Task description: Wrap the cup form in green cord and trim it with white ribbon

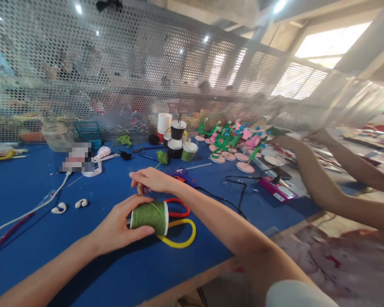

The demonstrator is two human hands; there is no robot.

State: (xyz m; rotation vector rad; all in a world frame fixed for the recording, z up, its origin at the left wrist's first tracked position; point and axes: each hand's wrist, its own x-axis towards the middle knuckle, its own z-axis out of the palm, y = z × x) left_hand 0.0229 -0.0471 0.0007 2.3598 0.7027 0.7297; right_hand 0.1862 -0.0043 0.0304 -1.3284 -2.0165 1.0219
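Observation:
My left hand is closed round a small cup wrapped in green yarn, lying sideways with white rims showing. Just above it, my right hand is pinched with its fingertips turned down. A green strand runs from a small green yarn ball toward the right hand; most of it is hidden there. Behind the cup lies a pair of scissors with one red and one yellow handle loop, its blades mostly covered. Beyond the right wrist rests a blue glue gun with a black cord.
Yarn-wrapped cups and a white cup stack stand near the mesh screen. Several pink-and-green craft flowers are at right, near a magenta power strip. Another person's arms reach in. White earbuds lie left.

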